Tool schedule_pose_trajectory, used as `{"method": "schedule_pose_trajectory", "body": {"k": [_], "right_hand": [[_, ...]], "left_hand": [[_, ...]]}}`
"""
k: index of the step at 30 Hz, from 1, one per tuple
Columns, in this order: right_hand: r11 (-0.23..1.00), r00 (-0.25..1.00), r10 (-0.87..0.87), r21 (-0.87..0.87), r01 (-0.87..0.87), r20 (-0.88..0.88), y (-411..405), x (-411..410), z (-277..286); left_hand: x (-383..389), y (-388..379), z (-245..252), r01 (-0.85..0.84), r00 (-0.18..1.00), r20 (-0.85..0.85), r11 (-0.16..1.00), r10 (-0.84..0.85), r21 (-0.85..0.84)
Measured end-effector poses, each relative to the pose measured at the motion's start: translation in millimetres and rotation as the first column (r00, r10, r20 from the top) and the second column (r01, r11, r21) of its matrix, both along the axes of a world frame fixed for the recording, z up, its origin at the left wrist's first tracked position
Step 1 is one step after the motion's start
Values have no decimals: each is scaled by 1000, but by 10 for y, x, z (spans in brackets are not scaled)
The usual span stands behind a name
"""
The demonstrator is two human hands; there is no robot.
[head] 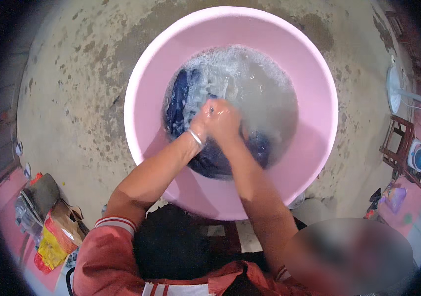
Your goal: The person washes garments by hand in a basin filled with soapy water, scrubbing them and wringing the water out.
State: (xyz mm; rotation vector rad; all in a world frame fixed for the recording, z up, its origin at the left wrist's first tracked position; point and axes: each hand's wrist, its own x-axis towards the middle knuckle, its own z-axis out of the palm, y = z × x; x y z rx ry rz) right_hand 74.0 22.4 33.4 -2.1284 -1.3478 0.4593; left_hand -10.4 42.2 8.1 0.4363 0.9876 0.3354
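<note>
A large round pink plastic basin (314, 66) stands on the floor before me, with cloudy, foamy water (266, 85) in it. Dark blue cloth (179, 100) lies in the water, at the left and along the near side. Over the middle of the basin my left hand (200, 120), with a light bangle at its wrist, and my right hand (225, 116) are pressed together. Both are wet and closed on a bit of the dark blue cloth, of which a small part shows just beyond the fingers. Most of what lies within and under the hands is hidden.
The concrete floor (84, 92) has wet spots. Bags and packets (53, 251) lie at the lower left. At the right are a standing fan (393, 88), a brown wooden stool (397, 142) and a round blue-and-white object (419, 155). A blurred patch covers the lower right.
</note>
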Motion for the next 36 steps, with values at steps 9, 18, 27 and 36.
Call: {"method": "schedule_pose_trajectory", "body": {"k": [9,18,27,36], "right_hand": [[955,979,20,-292,40,202,-51,1483,-149],[997,937,-6,-74,-21,-349,-454,1123,-481],[962,980,198,194,-194,1,-332,-420,358],[916,972,-232,-329,231,37,-97,1204,-369]], "left_hand": [[-84,414,71,426,896,-382,676,-225,602],[37,459,83,-92,983,134,973,122,-210],[-2,148,-241,-17,959,262,945,108,-328],[234,29,-49,-60,998,-25,940,55,-335]]}}
